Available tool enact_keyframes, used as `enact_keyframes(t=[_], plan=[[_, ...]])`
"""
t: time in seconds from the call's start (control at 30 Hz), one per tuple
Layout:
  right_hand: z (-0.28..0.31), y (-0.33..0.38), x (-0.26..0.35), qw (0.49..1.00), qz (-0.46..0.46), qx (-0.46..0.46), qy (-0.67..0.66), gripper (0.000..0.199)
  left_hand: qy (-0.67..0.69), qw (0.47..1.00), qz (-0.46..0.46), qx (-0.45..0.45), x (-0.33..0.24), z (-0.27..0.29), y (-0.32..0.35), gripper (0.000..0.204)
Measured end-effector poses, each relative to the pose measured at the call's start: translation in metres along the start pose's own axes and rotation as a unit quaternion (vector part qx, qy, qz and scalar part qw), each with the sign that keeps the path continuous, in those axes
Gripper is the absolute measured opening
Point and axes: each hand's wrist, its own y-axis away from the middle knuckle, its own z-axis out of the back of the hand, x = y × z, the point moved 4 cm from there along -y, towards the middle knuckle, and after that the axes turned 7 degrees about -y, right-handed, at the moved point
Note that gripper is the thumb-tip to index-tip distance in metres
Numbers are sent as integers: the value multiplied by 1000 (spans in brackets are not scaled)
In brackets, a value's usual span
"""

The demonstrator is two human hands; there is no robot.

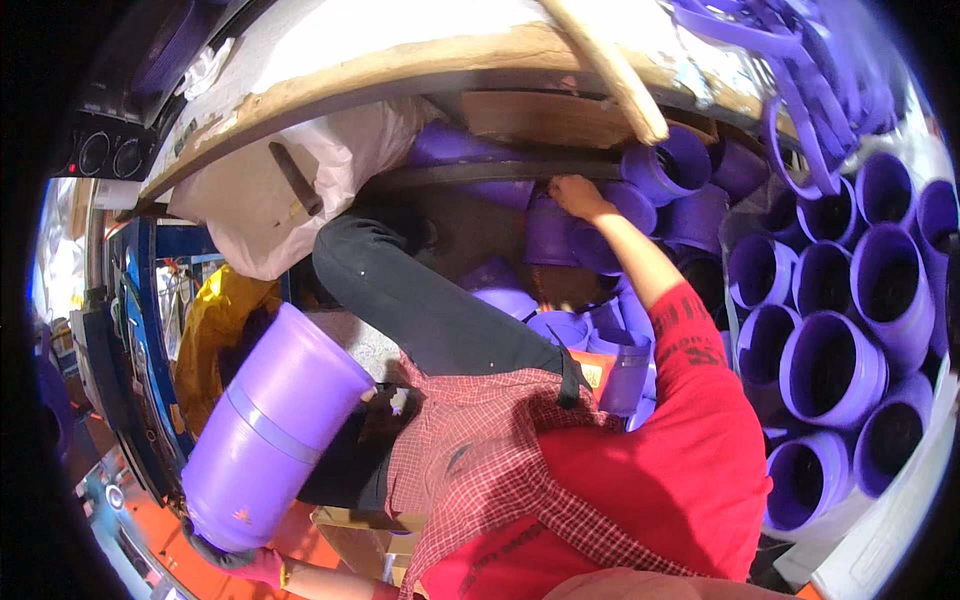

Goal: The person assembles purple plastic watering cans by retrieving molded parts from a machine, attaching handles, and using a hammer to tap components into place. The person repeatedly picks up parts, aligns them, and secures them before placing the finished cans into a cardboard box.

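My left hand (258,566), in a pink and grey glove, is closed on the lower end of a purple cylindrical container (275,420). That container tilts up to the right, with a smooth band round its middle and a small orange mark near its bottom. Bare and stretched far forward, my right hand (577,196) has its fingers curled at a dark bar (470,173), just above a purple tub (548,235). What those fingers hold, if anything, is hidden. More purple containers (625,365) lie in a loose heap beneath my right arm.
Stacked purple containers (825,368) fill the right side, open ends toward me. Purple straps (805,95) hang above them. A wooden-edged bench (400,68) crosses the top, with a pale sack (265,195) under it. A yellow bag (215,325) and cardboard box (355,545) are at the left.
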Motion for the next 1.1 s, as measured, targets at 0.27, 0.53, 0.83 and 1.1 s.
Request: enact_keyframes(t=[0.27,0.53,0.83,1.1], plan=[[-157,-100,-136,991,-99,61,67,60,47,974,221,13,92,-3,44,49],[-167,-57,-203,983,-109,119,87,46,-225,974,15,-5,48,-7,50,54],[29,252,60,809,-62,-130,-569,52,55,969,-221,93,-158,5,56,29],[134,210,368,307,310,359,-825,48,419,863,214,182,-121,-31,106,83]])
